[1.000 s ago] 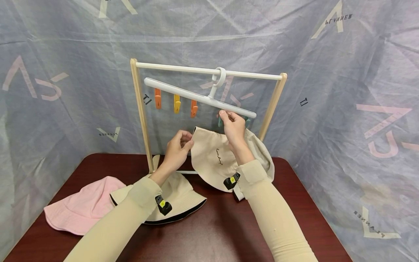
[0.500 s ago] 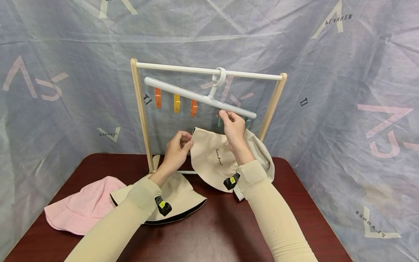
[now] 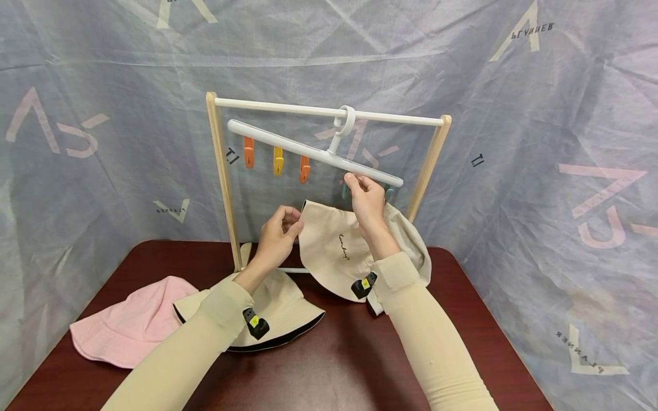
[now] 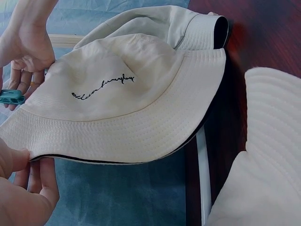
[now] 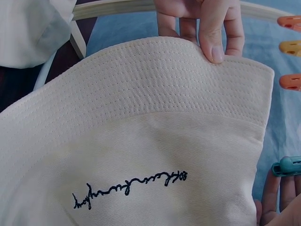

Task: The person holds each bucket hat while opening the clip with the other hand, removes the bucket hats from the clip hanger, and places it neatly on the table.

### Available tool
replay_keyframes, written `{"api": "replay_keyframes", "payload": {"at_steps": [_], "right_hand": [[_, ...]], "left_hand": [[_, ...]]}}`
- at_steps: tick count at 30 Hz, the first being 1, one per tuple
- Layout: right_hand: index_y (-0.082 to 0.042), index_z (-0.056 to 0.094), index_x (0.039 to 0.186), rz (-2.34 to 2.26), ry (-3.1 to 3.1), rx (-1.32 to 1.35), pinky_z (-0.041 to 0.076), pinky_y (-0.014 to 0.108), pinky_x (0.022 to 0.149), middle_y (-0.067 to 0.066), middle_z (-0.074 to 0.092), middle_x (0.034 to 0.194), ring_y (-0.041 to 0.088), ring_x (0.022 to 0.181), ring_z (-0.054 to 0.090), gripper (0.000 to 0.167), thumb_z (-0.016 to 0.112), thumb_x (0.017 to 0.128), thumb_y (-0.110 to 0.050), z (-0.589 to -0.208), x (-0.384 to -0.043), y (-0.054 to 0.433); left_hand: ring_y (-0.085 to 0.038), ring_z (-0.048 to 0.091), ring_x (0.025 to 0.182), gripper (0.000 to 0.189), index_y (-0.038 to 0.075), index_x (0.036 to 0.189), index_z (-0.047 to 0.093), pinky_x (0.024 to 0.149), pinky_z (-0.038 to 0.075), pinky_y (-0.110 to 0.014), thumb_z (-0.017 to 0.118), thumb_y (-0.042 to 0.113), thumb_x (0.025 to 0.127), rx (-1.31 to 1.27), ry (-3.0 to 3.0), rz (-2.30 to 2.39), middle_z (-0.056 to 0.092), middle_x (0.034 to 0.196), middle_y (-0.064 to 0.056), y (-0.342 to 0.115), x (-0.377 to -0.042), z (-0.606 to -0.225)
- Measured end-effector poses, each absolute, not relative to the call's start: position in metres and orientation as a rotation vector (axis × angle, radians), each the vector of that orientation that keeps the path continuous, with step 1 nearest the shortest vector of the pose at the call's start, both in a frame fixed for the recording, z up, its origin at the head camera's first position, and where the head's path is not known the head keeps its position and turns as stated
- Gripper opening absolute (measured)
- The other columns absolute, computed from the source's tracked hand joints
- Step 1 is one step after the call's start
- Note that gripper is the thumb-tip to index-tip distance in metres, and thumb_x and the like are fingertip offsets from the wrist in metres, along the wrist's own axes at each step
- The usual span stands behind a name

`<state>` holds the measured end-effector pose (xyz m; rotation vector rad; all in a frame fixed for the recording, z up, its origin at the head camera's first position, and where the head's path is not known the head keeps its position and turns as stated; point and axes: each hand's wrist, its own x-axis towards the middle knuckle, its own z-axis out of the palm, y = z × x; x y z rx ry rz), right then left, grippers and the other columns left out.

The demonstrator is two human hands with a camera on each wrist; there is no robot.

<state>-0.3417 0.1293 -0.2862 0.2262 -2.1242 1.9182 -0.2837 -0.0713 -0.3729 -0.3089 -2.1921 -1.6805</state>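
My left hand (image 3: pixel 277 237) pinches the brim of a cream bucket hat (image 3: pixel 329 245) between thumb and fingers, as the left wrist view shows closely. Dark script is stitched on the crown, and a black lining shows along the brim edge. Just under the low right end of a white hanger (image 3: pixel 288 142), my right hand (image 3: pixel 369 205) grips a teal clothespin (image 4: pixel 10 97), partly hidden by its fingers. The hat's raised edge is below and left of that hand. Behind it, a pale grey-white hat (image 3: pixel 411 240) hangs below another green clothespin (image 3: pixel 389 192).
The tilted hanger hooks over a rack (image 3: pixel 277 107) with wooden legs. Two orange clothespins (image 3: pixel 249 153) and a yellow one (image 3: pixel 278 161) dangle from its left half. A pink bucket hat (image 3: pixel 136 319) and another cream hat (image 3: pixel 277 314) lie on the dark red table (image 3: pixel 329 377).
The hanger's left end and its clothespins have risen very slightly. Both hands and the hats stay almost where they were.
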Motion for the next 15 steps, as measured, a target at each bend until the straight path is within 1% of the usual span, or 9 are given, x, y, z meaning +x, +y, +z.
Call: {"api": "replay_keyframes", "payload": {"at_steps": [5, 6, 10, 15], "right_hand": [[0.001, 0.073, 0.125, 1.924, -2.121, 0.236, 0.049, 0.034, 0.101, 0.008, 0.073, 0.118, 0.014, 0.109, 0.061, 0.043, 0.063, 0.108, -0.037, -0.2854, -0.3399, 0.1295], [0.001, 0.073, 0.126, 1.924, -2.121, 0.24, 0.049, 0.035, 0.102, 0.009, 0.073, 0.119, 0.015, 0.11, 0.062, 0.044, 0.063, 0.108, -0.037, -0.2854, -0.3397, 0.1297], [0.001, 0.073, 0.127, 1.929, -2.119, 0.256, 0.05, 0.036, 0.105, 0.011, 0.073, 0.121, 0.016, 0.113, 0.062, 0.044, 0.063, 0.108, -0.038, -0.2855, -0.3392, 0.1303], [0.0, 0.074, 0.126, 1.92, -2.126, 0.265, 0.05, 0.036, 0.105, 0.01, 0.073, 0.121, 0.016, 0.113, 0.063, 0.044, 0.064, 0.108, -0.039, -0.2861, -0.3394, 0.1308]], "left_hand": [[-0.025, 0.069, 0.094, 0.018, 0.006, 0.124, 0.06, 0.077, 0.058, -0.028, 0.066, 0.011, 0.107, -0.305, -2.2, -1.671, 0.066, 0.116, -0.014, -0.0716, -0.2822, -0.3724], [-0.026, 0.069, 0.094, 0.018, 0.006, 0.124, 0.06, 0.076, 0.058, -0.026, 0.065, 0.011, 0.107, -0.306, -2.198, -1.673, 0.066, 0.117, -0.015, -0.0716, -0.2818, -0.3721], [-0.029, 0.069, 0.095, 0.018, 0.006, 0.124, 0.061, 0.076, 0.057, -0.026, 0.066, 0.011, 0.107, -0.304, -2.193, -1.678, 0.066, 0.117, -0.015, -0.0716, -0.2819, -0.3714], [-0.026, 0.069, 0.094, 0.018, 0.006, 0.123, 0.061, 0.079, 0.061, -0.034, 0.066, 0.011, 0.107, -0.302, -2.197, -1.67, 0.067, 0.115, -0.014, -0.0712, -0.2828, -0.3724]]}}
